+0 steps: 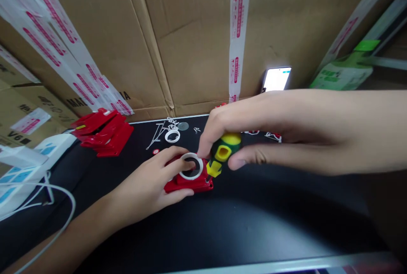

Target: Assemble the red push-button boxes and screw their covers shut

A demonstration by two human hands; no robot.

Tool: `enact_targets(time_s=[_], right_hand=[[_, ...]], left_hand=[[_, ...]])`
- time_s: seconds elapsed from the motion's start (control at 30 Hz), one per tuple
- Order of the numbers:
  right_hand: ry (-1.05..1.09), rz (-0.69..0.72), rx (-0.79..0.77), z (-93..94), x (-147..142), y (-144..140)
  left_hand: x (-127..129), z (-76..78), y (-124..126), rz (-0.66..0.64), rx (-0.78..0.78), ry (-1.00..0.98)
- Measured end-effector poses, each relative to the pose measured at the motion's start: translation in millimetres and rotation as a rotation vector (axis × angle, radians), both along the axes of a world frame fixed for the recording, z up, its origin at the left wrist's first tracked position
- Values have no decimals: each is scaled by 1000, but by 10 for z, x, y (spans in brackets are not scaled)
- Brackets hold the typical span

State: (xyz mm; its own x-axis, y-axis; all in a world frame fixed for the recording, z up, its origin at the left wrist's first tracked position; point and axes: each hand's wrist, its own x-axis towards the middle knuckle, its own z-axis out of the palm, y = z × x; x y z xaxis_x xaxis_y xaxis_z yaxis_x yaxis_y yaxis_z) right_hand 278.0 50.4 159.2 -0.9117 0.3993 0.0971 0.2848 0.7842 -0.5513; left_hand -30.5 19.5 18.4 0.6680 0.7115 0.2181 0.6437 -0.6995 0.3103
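On the black tabletop [254, 219], my left hand [155, 176] grips a small red plastic housing [202, 185]. A white ring [201, 168] sits on top of it, with my left fingers reaching over the ring and the thumb along the near side. Between the thumb and fingers of my right hand [263, 125] is a green and yellow screwdriver [223, 151]. It points down, its tip at the right-hand corner of the housing. Whether the tip sits in a screw, I cannot tell.
Behind stands a large taped cardboard box [193, 45] with a lit phone [276, 79] against it. Stacked red plastic parts [104, 132], a white power strip [34, 172] and a cable [71, 210] are left. Another white ring [172, 136] lies among small parts. A green-labelled bottle [345, 74] stands right.
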Motion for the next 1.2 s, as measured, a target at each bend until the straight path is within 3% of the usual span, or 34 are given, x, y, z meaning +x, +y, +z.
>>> enact_targets(time_s=[0.33,0.57,0.83,0.9,0.97,1.1,1.2], right_hand=[[-33,-121,283,-72,-74,-89],[4,-158,340,-170,-174,-47],[-89,-340,794,-228,-219,-88],[-136,-382,760,-221,-225,-126],[-139,-363,624,-205,-205,-144],[-43,-166,255,-135,-108,-104],[24,-14,78,-70,-71,-55]], left_hand=[[10,3,-7,-6,20,14],[-2,-17,-4,-7,-32,12],[-17,-31,5,-35,-15,10],[-20,-28,5,-47,-2,5],[-18,-20,2,-46,6,5],[-8,-9,-3,-23,17,25],[-10,-11,-4,-31,37,33]])
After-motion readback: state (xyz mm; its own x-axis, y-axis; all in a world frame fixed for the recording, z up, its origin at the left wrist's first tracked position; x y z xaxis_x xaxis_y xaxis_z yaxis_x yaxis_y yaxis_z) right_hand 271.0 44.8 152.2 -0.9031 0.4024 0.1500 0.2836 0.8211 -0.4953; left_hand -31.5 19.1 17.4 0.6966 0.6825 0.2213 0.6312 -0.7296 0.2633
